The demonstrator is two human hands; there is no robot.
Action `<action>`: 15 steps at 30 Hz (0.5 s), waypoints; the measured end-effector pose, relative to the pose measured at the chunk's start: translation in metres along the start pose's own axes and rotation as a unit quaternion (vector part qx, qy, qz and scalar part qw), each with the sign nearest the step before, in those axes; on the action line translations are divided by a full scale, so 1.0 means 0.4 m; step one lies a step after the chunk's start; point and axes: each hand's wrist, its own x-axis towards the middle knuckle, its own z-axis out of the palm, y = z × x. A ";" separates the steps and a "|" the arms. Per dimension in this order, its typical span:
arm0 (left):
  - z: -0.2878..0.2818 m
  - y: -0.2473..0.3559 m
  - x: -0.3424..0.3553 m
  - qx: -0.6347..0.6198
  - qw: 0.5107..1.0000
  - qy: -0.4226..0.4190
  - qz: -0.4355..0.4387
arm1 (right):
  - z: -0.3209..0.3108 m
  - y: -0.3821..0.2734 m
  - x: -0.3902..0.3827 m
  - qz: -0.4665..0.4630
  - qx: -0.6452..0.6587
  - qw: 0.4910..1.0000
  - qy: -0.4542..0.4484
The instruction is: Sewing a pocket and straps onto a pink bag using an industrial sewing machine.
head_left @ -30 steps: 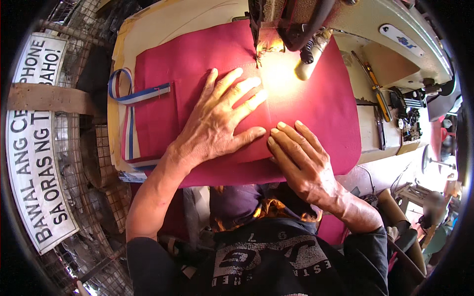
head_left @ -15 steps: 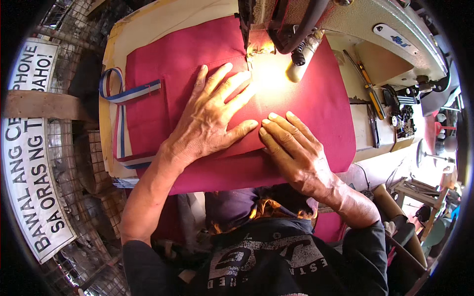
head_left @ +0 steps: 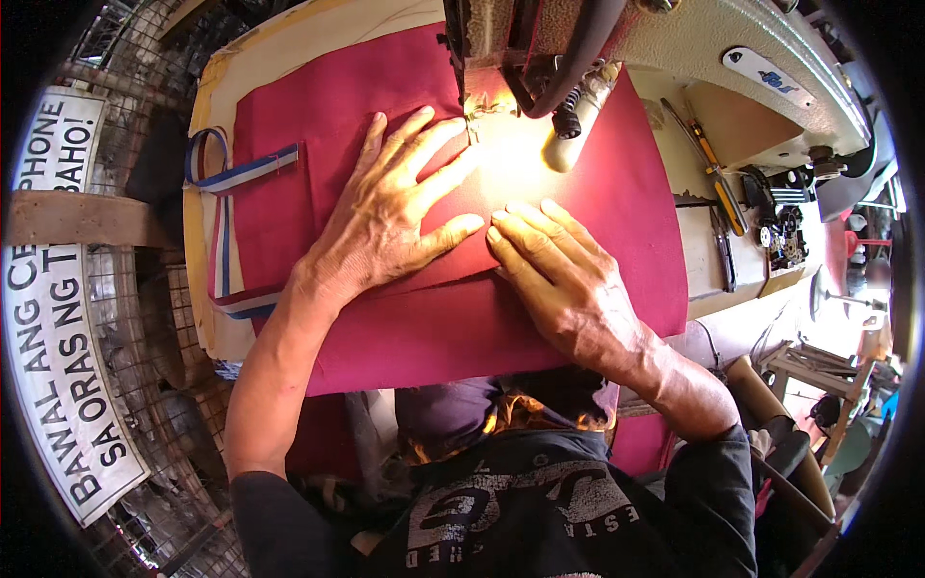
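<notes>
My left hand (head_left: pixel 385 207) lies on the maroon fabric (head_left: pixel 356 342), fingers spread, fingertips just left of the sewing machine's lit presser foot and needle area (head_left: pixel 474 120). My right hand (head_left: pixel 554 279) rests lower on the same cloth, fingers stretched flat, tips beside my left thumb, below the bright lamp spot. A fold runs across the cloth under my hands. On its left lies a looped blue, white and red strap (head_left: pixel 251 173). The cloth under the needle is hard to make out in the glare.
A pale board (head_left: pixel 217 87) underlies the fabric. The machine arm (head_left: pixel 732 72) overhangs the upper right. A yellow-handled screwdriver (head_left: pixel 732 193) and metal parts (head_left: pixel 782 236) lie at right. Wire mesh, a wooden plank (head_left: pixel 87 220) and a printed sign (head_left: pixel 58 366) stand at left.
Both hands and the fabric have slid forward, away from my body, relative to the machine. More of the folded front part of the cloth shows. The whole view has also shifted slightly.
</notes>
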 end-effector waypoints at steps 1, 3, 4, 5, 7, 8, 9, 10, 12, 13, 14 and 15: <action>0.000 0.002 0.000 -0.003 1.000 0.002 -0.001 | 0.001 0.001 0.000 -0.001 0.001 1.000 0.005; -0.004 0.012 0.003 0.030 0.999 0.002 0.017 | 0.002 0.001 0.001 -0.001 -0.002 1.000 0.001; -0.009 0.028 0.001 0.040 0.999 0.007 0.035 | 0.001 0.003 0.002 -0.001 -0.004 1.000 0.000; -0.012 0.049 -0.008 0.050 0.997 0.013 0.052 | 0.001 0.006 0.000 -0.004 -0.007 1.000 -0.005; -0.011 0.066 -0.026 0.001 0.999 0.027 0.042 | 0.005 0.003 0.001 -0.006 -0.003 1.000 0.004; -0.009 0.065 -0.031 -0.027 0.999 0.036 0.025 | 0.005 0.002 0.005 -0.005 -0.004 1.000 0.004; -0.008 0.066 -0.032 -0.055 0.997 0.048 0.008 | 0.002 0.002 0.008 -0.010 -0.008 1.000 -0.002; -0.015 0.066 -0.034 -0.053 0.998 0.040 0.007 | 0.000 -0.001 0.010 -0.009 -0.008 1.000 -0.002; -0.019 0.062 -0.030 -0.056 0.997 0.044 0.010 | 0.003 -0.002 0.010 -0.012 -0.015 1.000 0.007; -0.020 0.060 -0.029 -0.056 0.997 0.041 0.017 | 0.003 0.001 0.011 -0.016 -0.019 1.000 0.004; -0.018 0.060 -0.028 -0.057 0.998 0.036 0.018 | 0.001 0.004 0.012 -0.013 -0.014 1.000 0.004; -0.014 0.051 -0.029 -0.055 0.998 0.038 0.016 | 0.006 0.006 0.017 -0.012 -0.006 1.000 0.007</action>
